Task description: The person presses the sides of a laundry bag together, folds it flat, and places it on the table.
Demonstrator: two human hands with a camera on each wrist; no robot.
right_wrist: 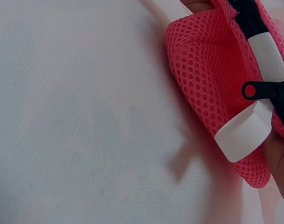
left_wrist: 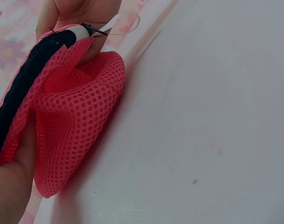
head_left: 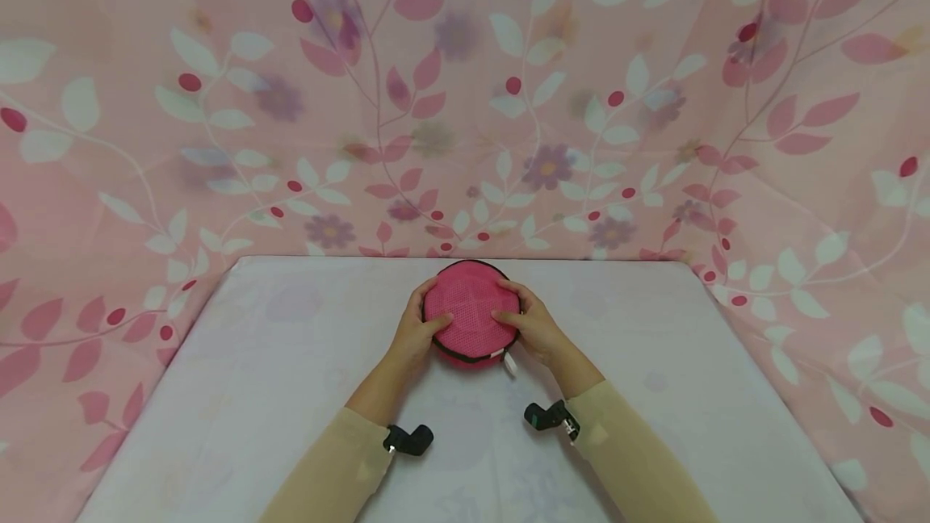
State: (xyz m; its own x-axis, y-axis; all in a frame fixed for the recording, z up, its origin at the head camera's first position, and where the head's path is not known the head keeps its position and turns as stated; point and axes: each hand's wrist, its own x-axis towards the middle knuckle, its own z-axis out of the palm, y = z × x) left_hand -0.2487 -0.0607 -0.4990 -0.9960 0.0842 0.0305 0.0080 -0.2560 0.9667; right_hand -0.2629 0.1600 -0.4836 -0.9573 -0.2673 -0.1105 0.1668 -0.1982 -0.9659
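A round pink mesh zip pouch [head_left: 472, 309] with a black zipper edge is held between both hands near the table's far edge. On its left side my left hand [head_left: 421, 329] grips the rim, thumb across the top face. My right hand [head_left: 538, 325] grips the opposite side the same way. A white loop tab [right_wrist: 244, 133] and a black zipper pull [right_wrist: 260, 90] hang at the near right of the rim. In the left wrist view the pouch's mesh underside [left_wrist: 81, 121] sags in folds below the black zipper [left_wrist: 30, 79]. Its inside is hidden.
A white cloth covers the table [head_left: 617, 345]. Pink floral fabric [head_left: 465, 103] hangs behind and along both sides. Small black cameras [head_left: 410, 440] are strapped at the wrists over beige sleeves [head_left: 334, 466].
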